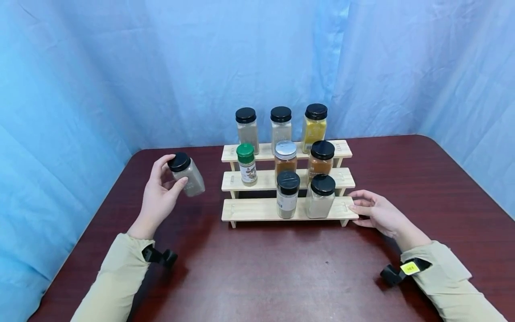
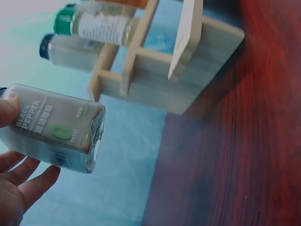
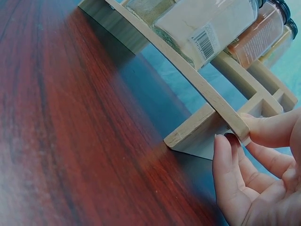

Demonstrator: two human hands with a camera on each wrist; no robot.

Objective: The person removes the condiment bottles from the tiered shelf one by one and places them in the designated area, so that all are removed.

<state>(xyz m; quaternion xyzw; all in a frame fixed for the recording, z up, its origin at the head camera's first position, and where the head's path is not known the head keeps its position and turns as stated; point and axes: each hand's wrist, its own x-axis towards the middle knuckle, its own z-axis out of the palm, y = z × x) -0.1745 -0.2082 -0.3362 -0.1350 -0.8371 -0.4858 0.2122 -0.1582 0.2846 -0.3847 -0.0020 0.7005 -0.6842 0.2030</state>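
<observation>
Above the table's left side, my left hand (image 1: 159, 190) holds a pepper jar (image 1: 193, 180) with a black lid, tilted, thumb and fingers around its upper part. In the left wrist view the label on the jar (image 2: 56, 125) reads BLACK PEPPER. A three-step wooden spice rack (image 1: 253, 210) stands to the right of it. My right hand (image 1: 380, 212) pinches the right end of the rack's lowest step; the right wrist view shows the thumb (image 3: 275, 129) above the board and curled fingers below.
The top step bears a grey, a white and a yellow jar (image 1: 315, 129). On the middle one are a green-capped bottle (image 1: 247, 165), a silver-lidded jar (image 1: 285, 156) and a black-lidded jar (image 1: 320, 161). Two jars (image 1: 320, 201) occupy the lowest step's right half. Blue curtains (image 1: 241, 53) hang behind.
</observation>
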